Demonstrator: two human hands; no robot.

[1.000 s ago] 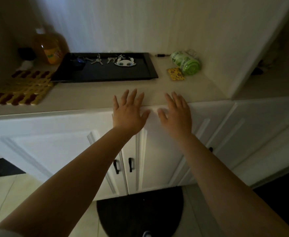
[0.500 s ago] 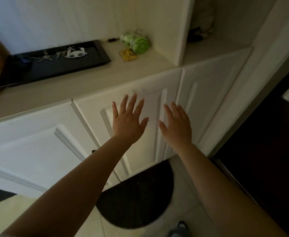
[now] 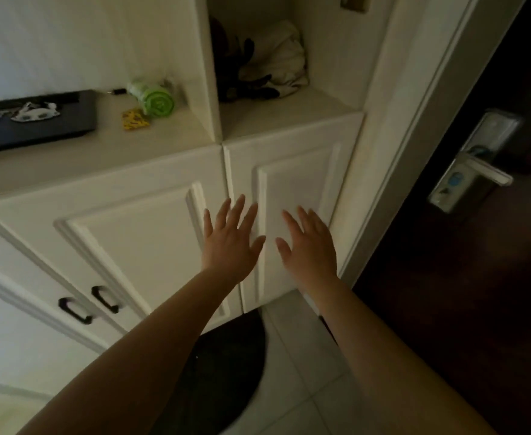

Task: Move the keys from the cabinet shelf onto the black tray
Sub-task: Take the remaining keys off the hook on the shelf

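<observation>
Several keys (image 3: 22, 113) on black tray (image 3: 53, 128).

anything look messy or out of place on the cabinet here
Mostly tidy. The one untidy spot is the open cubby, where crumpled cloth is stuffed in a heap. On the countertop, a green roll lies on its side beside a small yellow packet. Keys sit on the black tray. Nothing looks spilled or broken.

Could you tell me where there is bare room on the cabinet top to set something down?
The front strip of the cabinet top, before the black tray, is bare. It is crowded behind: green roll and yellow packet sit between tray and divider. The right nook's front is bare.
</observation>
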